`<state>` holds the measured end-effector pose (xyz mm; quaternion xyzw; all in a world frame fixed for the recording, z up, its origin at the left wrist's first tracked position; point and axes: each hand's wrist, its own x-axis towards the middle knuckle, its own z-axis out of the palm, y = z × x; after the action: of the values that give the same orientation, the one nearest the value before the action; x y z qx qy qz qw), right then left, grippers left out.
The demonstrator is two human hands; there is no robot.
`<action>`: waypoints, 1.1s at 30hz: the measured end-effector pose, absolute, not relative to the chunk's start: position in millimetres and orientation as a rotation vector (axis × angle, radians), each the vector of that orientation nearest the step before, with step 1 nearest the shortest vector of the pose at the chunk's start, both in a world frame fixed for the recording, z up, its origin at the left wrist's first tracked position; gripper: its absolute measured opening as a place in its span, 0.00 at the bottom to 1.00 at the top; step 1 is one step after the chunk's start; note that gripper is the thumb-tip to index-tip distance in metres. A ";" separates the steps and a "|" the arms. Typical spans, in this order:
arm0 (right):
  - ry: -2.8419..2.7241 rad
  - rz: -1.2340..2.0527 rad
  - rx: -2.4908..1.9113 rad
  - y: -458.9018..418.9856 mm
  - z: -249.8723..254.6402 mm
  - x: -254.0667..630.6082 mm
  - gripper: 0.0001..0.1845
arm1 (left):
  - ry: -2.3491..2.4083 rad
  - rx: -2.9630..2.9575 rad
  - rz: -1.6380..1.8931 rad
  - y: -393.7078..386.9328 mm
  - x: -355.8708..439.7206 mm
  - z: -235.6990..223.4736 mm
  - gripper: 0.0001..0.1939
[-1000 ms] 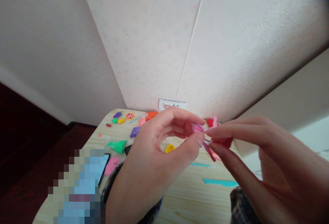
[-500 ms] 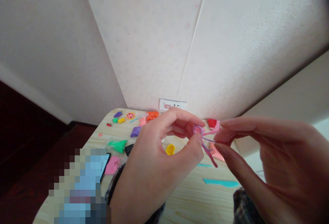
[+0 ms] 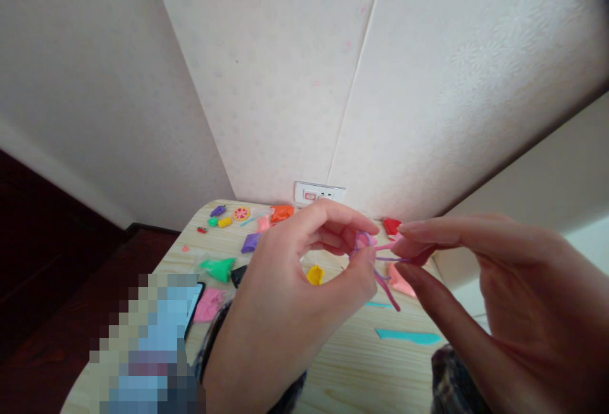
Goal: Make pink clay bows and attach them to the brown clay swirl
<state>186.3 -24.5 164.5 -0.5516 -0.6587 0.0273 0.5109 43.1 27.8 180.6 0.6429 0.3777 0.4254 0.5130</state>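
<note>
Between the thumb and fingers of my left hand [image 3: 304,281] is a small pink clay bow [image 3: 365,241] with thin purple strands laid over it. One pink tail hangs down below the thumb, a purple strand beside it. My right hand [image 3: 485,287] pinches a thin purple strand [image 3: 387,259] that stretches to the right from the bow's middle. Another pink tail runs toward the right fingertips; whether they grip it too is hidden. Both hands are raised over the wooden table [image 3: 342,376].
Bags of coloured clay lie behind and left: green [image 3: 219,269], pink [image 3: 209,305], purple [image 3: 250,243], orange [image 3: 282,213]. Small clay fruit pieces [image 3: 217,211] sit at the far left corner. Turquoise tools [image 3: 408,336] lie in front, and a phone [image 3: 195,303] stands at left.
My right fingertips have shifted slightly left and closer around the purple strand and pink tail. The bow has turned a little; my left hand has barely moved.
</note>
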 end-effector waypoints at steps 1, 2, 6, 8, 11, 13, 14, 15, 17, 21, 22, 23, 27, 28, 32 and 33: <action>-1.589 0.065 -1.326 -24.4 164.3 185.9 0.11 | 0.904 1.549 1.022 27.7 43.0 180.4 0.04; -1.597 0.064 -1.324 -24.2 164.4 185.8 0.10 | 0.903 1.553 1.019 27.6 42.7 180.4 0.04; -1.628 0.054 -1.314 -23.3 166.2 187.8 0.09 | 0.892 1.576 1.012 28.1 41.9 181.7 0.05; -1.639 0.048 -1.309 -22.7 167.3 188.7 0.09 | 0.888 1.593 1.012 28.1 41.8 182.2 0.05; -1.656 0.062 -1.301 -21.4 169.0 188.3 0.09 | 0.906 1.617 1.024 27.2 41.8 182.0 0.06; -1.661 0.079 -1.317 -20.7 169.8 187.3 0.09 | 0.925 1.645 1.033 26.8 41.9 181.3 0.06; -1.662 0.080 -1.332 -20.6 170.0 187.1 0.09 | 0.932 1.665 1.037 26.7 41.8 180.8 0.06; -1.664 0.075 -1.347 -20.6 170.2 187.2 0.09 | 0.937 1.685 1.038 26.7 41.7 180.3 0.06; -1.682 0.065 -1.373 -21.2 170.1 188.7 0.09 | 0.939 1.726 1.040 26.9 41.4 179.5 0.07; -1.710 0.066 -1.371 -22.5 169.4 194.3 0.10 | 0.949 1.781 1.040 26.3 40.8 179.0 0.08; -1.711 0.076 -1.365 -22.5 169.5 195.2 0.10 | 0.955 1.790 1.048 25.9 40.7 179.0 0.08; -1.710 0.088 -1.354 -22.5 169.9 195.7 0.10 | 0.960 1.796 1.057 25.4 40.7 178.9 0.09; -1.760 0.147 -1.296 -20.9 173.0 193.8 0.11 | 0.941 1.813 1.085 24.2 41.6 178.1 0.13; -1.775 0.152 -1.284 -20.5 173.9 193.1 0.11 | 0.931 1.814 1.090 24.1 41.9 178.0 0.14; -1.806 0.145 -1.266 -19.1 175.6 193.0 0.10 | 0.894 1.770 1.097 23.7 42.0 178.8 0.16; -1.804 0.140 -1.267 -18.8 175.6 193.4 0.10 | 0.881 1.748 1.092 23.5 41.6 179.2 0.17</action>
<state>193.4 -18.8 175.6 -0.5123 -0.7294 0.0564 0.4498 41.6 23.5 179.2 0.7022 0.3540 0.4385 0.4351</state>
